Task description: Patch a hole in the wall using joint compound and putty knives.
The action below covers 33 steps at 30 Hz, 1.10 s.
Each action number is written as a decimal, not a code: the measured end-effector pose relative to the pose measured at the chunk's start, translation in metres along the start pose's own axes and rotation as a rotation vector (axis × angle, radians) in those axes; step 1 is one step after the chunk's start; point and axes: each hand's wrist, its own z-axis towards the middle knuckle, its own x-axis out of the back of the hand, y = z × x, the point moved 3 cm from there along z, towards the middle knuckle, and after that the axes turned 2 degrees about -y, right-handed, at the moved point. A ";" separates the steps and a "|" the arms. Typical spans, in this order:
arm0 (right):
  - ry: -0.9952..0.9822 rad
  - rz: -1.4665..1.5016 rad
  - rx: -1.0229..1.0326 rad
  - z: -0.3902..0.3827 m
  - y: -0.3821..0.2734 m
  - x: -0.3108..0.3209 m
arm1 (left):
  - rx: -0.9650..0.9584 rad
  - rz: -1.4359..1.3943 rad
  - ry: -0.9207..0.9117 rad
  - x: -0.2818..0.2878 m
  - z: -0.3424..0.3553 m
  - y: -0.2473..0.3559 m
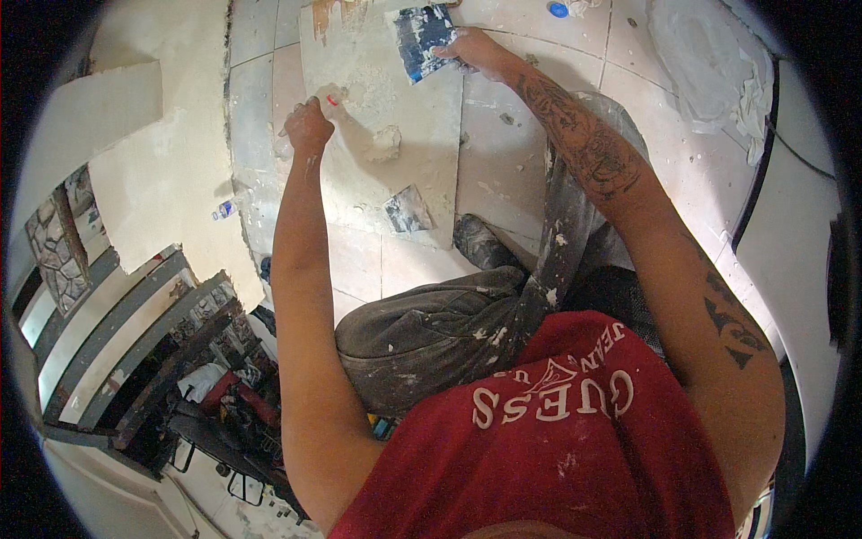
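My left hand (pixel 308 126) is closed around a small tool with a red handle (pixel 332 101), held against a plaster-covered board (pixel 422 153) lying on the tiled floor. A lump of wet plaster (pixel 384 144) sits on the board just right of that hand. My right hand (pixel 473 50) grips a wide blue-and-white smeared putty knife (pixel 422 39) at the board's far end. Another small smeared scraper (pixel 407 210) lies on the board's near part.
My knee in plaster-spattered grey trousers (pixel 431 332) and a shoe (pixel 480 242) are below the board. A white plastered wall (pixel 162 171) rises at left, with stairs (pixel 117 332) below it. A small bottle (pixel 224 210) lies by the wall. Crumpled white sheeting (pixel 709 63) lies far right.
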 end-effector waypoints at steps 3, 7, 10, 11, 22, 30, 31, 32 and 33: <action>-0.010 0.012 -0.008 0.001 0.001 0.000 | 0.027 -0.005 -0.034 -0.001 0.001 -0.001; 0.022 -0.008 -0.008 -0.003 -0.002 -0.002 | 0.086 0.021 -0.083 -0.001 0.003 -0.002; -0.004 -0.012 -0.003 -0.007 -0.008 -0.003 | 0.103 0.032 -0.135 0.000 0.003 -0.002; -0.004 -0.012 -0.003 -0.008 -0.009 -0.004 | 0.105 0.035 -0.130 0.001 0.003 -0.002; -0.025 -0.020 0.026 -0.005 -0.003 -0.002 | 0.420 -0.270 -0.012 -0.041 0.013 -0.058; -0.045 -0.003 0.002 -0.009 -0.004 0.003 | 0.809 -2.011 -0.010 -0.111 -0.013 -0.160; 0.020 0.036 -0.005 -0.009 -0.003 0.005 | 0.826 -2.031 0.006 -0.110 -0.018 -0.167; -0.060 0.047 0.023 -0.009 -0.004 0.004 | 0.848 -1.976 0.055 -0.109 -0.025 -0.176; -0.044 -0.017 -0.007 -0.010 -0.002 0.005 | 0.874 -1.917 0.106 -0.108 -0.034 -0.184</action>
